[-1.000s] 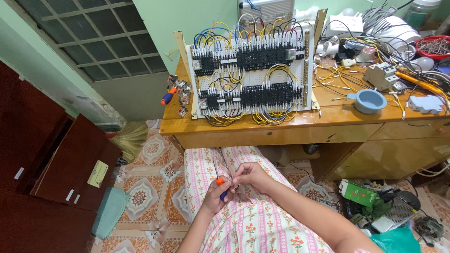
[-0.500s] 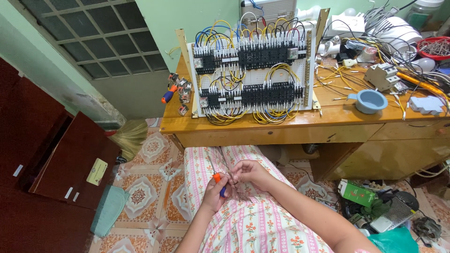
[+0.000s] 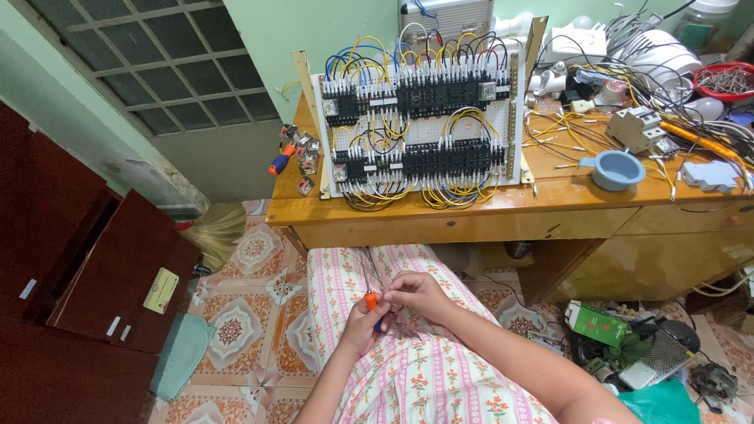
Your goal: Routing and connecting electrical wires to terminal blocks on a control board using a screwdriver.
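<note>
Tiled floor [image 3: 259,306] is showing below a wooden desk [image 3: 471,212], landmark for everything. Left of the desk, a yellow-green rectangular label [image 3: 161,290] is sitting on a dark cabinet [image 3: 118,275]. On the desk, a wired panel [image 3: 420,129] is standing upright. Below the desk, over the lap, the left hand [image 3: 361,326] is gripping an orange-handled screwdriver [image 3: 371,302], fingers closed around it; the right hand [image 3: 420,294] is pinching thin wires [image 3: 385,292] at its tip. Likely mid wire-end prep, needing steady fingers. Right of the desk's base, a green box [image 3: 594,322] is lying among clutter.
</note>
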